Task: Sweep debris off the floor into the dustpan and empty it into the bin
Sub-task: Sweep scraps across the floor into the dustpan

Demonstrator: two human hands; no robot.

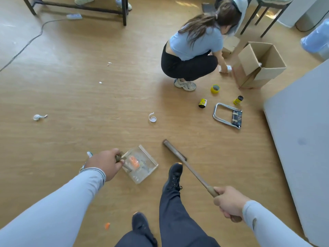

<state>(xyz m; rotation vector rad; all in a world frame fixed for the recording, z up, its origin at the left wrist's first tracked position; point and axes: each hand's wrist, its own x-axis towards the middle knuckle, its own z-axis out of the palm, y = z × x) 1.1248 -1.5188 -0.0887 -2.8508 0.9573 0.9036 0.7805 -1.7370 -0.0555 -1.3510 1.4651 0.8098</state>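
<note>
My left hand [105, 164] grips the handle of a clear dustpan [144, 173], which hangs just above the wooden floor with an orange scrap and grey dust inside. My right hand [228, 202] is closed around the brown handle of a broom [185, 164]; its head end [166, 142] points away from me, near the floor. Debris lies scattered: a curl of white tape [152, 117], a crumpled white wad [38, 117], small white bits [109, 64] and an orange scrap [107, 225] by my feet. No bin is identifiable.
Another person [192, 50] crouches ahead by an open cardboard box [258, 65]. A yellow tape roll [215, 89], two small yellow containers [203, 103], a folded metal stool [227, 115], a grey panel [302, 131] on the right, table legs [124, 13] and a cable [26, 43] are around.
</note>
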